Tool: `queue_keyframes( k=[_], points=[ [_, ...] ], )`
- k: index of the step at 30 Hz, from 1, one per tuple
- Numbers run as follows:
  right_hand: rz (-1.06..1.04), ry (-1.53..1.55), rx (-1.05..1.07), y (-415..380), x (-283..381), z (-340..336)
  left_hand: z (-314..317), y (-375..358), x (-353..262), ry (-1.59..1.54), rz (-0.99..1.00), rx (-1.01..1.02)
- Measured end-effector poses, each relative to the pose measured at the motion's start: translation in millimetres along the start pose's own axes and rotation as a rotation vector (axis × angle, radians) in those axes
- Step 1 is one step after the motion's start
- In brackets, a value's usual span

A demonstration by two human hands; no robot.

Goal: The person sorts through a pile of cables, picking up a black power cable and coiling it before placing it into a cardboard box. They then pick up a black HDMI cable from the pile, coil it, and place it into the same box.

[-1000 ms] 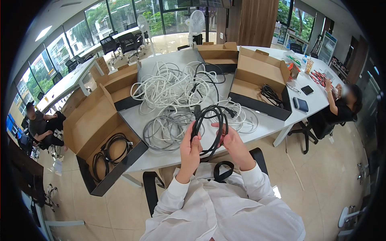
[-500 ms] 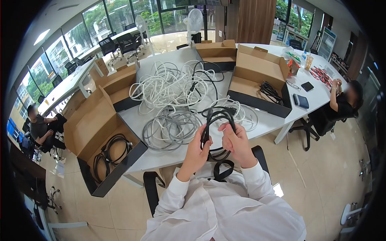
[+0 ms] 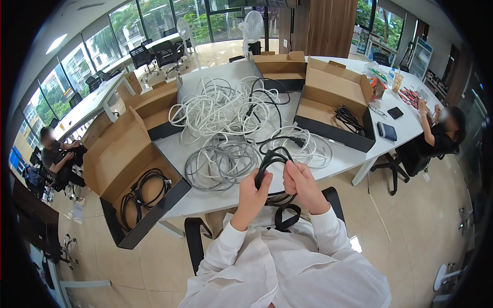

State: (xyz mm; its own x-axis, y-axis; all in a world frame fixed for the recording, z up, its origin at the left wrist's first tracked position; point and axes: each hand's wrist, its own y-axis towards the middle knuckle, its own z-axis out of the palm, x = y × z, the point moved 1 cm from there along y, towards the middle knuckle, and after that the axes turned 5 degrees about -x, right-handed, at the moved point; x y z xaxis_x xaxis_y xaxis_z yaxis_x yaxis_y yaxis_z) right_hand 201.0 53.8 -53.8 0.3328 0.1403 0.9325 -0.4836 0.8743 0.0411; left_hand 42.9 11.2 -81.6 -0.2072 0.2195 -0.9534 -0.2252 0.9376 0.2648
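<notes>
A looped black power cable (image 3: 273, 155) is held in front of me at the table's near edge. My left hand (image 3: 253, 195) is closed around the bundle on its left side. Fingers of my right hand (image 3: 303, 186) pinch the same cable on the right. One end with a black plug (image 3: 297, 141) lies beyond my hands, over a white cable coil. Lower loops of the cable hang below my hands, partly hidden. Just left of my left hand lies a coil of grey cable (image 3: 218, 167), and behind it a tangled heap of white cables (image 3: 221, 110).
An open box (image 3: 177, 194) with a coiled black cable (image 3: 146, 192) stands at the left. Another open box (image 3: 336, 131) at the right holds a black cable (image 3: 349, 119). Two more boxes stand behind. A wallet (image 3: 386, 131) and phone (image 3: 395, 112) lie right; a person sits there.
The upper loops of the black cable have dropped lower and bunched between my hands. Its plug end now shows more clearly beyond them. The right-hand person's arm has shifted.
</notes>
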Motion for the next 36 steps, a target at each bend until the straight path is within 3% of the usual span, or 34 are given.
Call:
queue_keyframes(
  k=[1,4,6,9,11,12,15,16,19,20,23,25,28,32,35,36],
  points=[
    [0.001,-0.013,0.032,-1.0,1.9,0.0,0.6,-0.4,0.6,0.081,-0.016,-0.048],
    [-0.004,-0.069,0.123,-6.0,12.1,-4.9,-2.6,13.0,-5.7,0.458,0.633,-0.223],
    [-0.014,-0.125,0.183,-10.7,20.1,-8.7,-2.2,23.1,-21.7,0.287,0.659,-0.123],
    [-0.106,-0.259,0.295,-12.8,31.3,-10.4,4.2,33.2,-7.8,-0.021,0.501,0.066],
    [-0.123,-0.267,0.310,-11.1,38.0,-9.7,5.1,37.8,14.9,-0.206,0.246,0.233],
    [-0.131,-0.271,0.315,-10.1,41.3,-9.1,9.3,41.7,-1.5,-0.298,0.371,0.234],
    [-0.190,-0.290,0.135,-1.4,48.9,-2.5,20.1,43.0,-7.8,-0.761,0.080,0.228],
    [-0.195,-0.249,0.113,2.6,50.3,-3.8,21.2,43.3,-19.3,-0.770,0.035,0.187],
    [-0.283,-0.170,-0.024,10.4,41.4,2.1,7.2,57.5,-6.6,-0.813,-0.113,0.383],
    [-0.396,-0.214,-0.057,13.5,34.2,1.3,5.5,58.4,-5.5,-0.777,-0.134,0.338],
    [-0.455,-0.083,-0.244,20.7,9.2,-7.3,-2.1,61.7,-18.3,-0.992,-0.156,0.167],
    [-0.139,0.051,-0.164,23.4,-16.3,-26.8,-12.5,65.7,-31.9,-1.132,-0.176,0.069],
    [0.257,0.298,0.087,27.3,-31.9,-24.1,-27.0,74.5,-31.0,-1.290,-0.156,0.085],
    [0.302,0.583,-0.130,35.3,-45.8,-13.5,-40.8,66.5,-31.5,-1.277,-0.119,-0.008],
    [0.384,0.703,-0.275,30.7,-32.3,0.1,-48.1,65.2,-27.0,-1.454,-0.095,0.125],
    [0.348,0.743,-0.200,33.9,-35.9,-5.2,-47.2,64.7,-28.5,-1.406,-0.107,0.060]
  ],
)
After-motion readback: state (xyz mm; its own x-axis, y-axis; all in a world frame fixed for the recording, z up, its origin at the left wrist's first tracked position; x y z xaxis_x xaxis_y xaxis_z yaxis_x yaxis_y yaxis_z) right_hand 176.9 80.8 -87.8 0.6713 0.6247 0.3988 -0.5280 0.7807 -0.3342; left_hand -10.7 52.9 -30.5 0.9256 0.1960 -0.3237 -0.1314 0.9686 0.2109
